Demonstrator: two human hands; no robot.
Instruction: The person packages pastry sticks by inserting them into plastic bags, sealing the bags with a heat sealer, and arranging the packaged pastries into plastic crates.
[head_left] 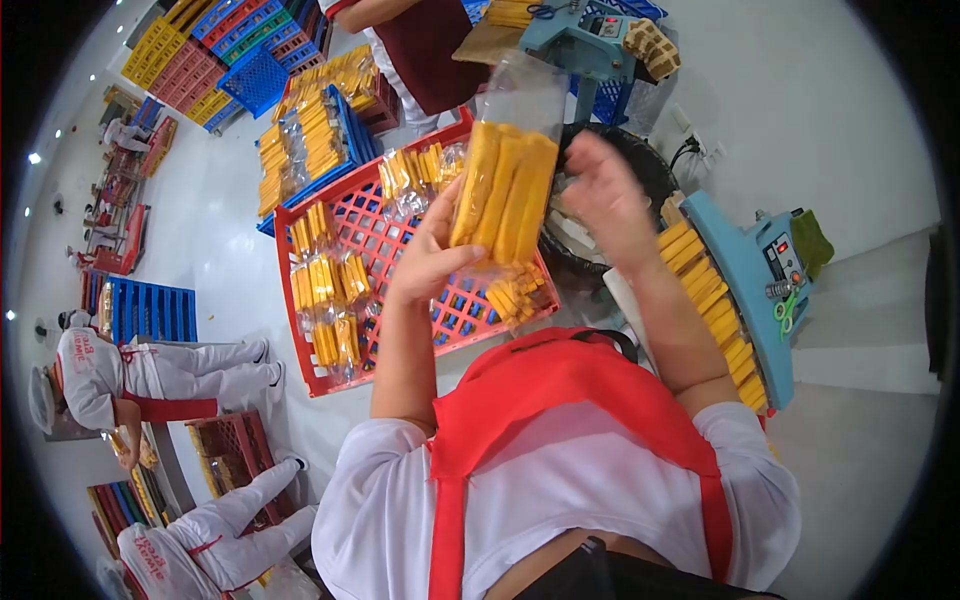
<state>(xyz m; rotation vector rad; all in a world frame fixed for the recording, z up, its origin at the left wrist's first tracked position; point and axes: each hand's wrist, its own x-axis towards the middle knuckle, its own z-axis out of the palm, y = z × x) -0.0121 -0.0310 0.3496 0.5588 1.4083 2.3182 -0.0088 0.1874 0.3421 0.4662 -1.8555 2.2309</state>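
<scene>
My left hand grips a clear plastic bag of yellow sticks by its lower left side, thumb across the front. The bag stands upright before me, its top part unfilled. To the right of it, my right hand is raised and blurred by motion, with its fingers apart and nothing visible in them. Below the bag is a red plastic crate, holding several similar bags along its left and far sides. More yellow sticks lie at its near right corner.
A blue-grey sealing machine stands at my right, with yellow sticks along it and green scissors on top. A dark round basket sits behind my right hand. Another person stands ahead; two people work at far left.
</scene>
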